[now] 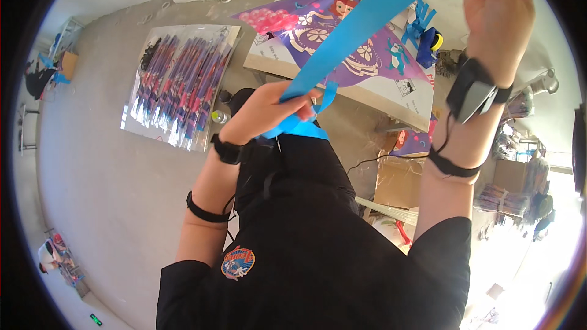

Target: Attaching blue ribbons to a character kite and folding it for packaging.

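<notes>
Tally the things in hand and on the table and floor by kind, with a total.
Blue ribbon strip stretched between left hand and right hand: 1
Purple kite on the table: 1
Clear packs of folded kites on the floor: 1 pile, number inside cannot be told
Cardboard box: 1
Total: 4

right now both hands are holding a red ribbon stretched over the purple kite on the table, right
Not quite: the ribbon is blue, not red. The head view shows the left hand and right hand holding it stretched over the purple kite on the table.
</notes>
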Demonstrator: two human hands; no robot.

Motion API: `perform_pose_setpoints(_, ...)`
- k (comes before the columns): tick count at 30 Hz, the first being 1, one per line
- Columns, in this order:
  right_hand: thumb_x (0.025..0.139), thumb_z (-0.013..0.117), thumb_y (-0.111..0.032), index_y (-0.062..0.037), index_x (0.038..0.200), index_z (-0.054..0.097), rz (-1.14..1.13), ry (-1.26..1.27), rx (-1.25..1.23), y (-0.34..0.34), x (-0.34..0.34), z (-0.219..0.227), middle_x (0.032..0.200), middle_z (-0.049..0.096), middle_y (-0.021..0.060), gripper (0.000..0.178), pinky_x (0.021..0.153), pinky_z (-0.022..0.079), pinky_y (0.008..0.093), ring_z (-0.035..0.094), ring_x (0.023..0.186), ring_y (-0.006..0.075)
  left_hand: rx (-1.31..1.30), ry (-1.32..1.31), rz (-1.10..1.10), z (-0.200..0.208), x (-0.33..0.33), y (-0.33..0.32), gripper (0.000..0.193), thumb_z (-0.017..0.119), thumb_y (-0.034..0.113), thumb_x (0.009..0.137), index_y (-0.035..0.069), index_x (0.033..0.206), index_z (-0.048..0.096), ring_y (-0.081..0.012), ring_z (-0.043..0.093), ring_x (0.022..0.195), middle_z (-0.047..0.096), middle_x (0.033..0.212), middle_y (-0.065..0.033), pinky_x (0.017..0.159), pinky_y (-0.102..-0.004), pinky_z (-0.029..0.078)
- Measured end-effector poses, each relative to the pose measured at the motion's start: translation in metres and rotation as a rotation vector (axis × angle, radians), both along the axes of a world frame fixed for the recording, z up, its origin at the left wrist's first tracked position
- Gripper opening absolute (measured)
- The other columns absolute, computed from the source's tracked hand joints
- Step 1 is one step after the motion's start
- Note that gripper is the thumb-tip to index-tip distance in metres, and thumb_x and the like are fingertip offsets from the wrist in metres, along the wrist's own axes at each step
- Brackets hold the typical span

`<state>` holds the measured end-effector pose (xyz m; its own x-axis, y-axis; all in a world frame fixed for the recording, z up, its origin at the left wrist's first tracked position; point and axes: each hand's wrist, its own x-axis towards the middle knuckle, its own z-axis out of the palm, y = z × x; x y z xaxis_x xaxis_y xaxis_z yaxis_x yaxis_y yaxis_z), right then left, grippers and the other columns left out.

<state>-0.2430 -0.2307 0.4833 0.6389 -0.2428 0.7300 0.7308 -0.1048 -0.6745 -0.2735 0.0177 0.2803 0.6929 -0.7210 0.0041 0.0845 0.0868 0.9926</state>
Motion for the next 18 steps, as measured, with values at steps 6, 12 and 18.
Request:
perform_pose_setpoints(6,0.091,0.059,-0.017,-0.0029,0.095,0.06,-0.147,0.05,0.124,-0.048,0.029,0.002,0.079,0.059,-0.0001,0.014,0.058,0.045,0.0163,0.054,0.066,0.0072,0.347,0.025,-0.031,-0.05,-0.027,0.077,0.015,0.056,0.011,0.09,0.001,0.098,0.065,-0.0126,0.062,0.079,0.066,0.08,-0.0055,0.076,-0.0265,0.047)
perform_pose_setpoints(12,0.088,0.063,-0.014,-0.0011,0.093,0.062,-0.235,0.219,0.189,-0.115,0.045,-0.056,0.074,0.059,0.0013,0.014,0.054,0.043,0.0197,0.052,0.06,0.0083,0.601,0.082,0.01,-0.091,-0.053,0.117,0.017,0.065,0.019,0.085,0.008,0.095,0.071,-0.0119,0.063,0.08,0.07,0.083,-0.0035,0.073,-0.0254,0.048)
perform_pose_setpoints(18,0.086,0.065,-0.018,-0.0053,0.088,0.065,-0.187,0.676,0.063,-0.1,0.045,-0.215,0.068,0.056,-0.0044,0.012,0.05,0.035,0.0192,0.047,0.057,0.0045,0.905,-0.022,-0.183,-0.096,-0.088,0.127,0.026,0.069,0.024,0.077,0.008,0.097,0.07,-0.0218,0.063,0.086,0.067,0.087,-0.0091,0.078,-0.0322,0.049)
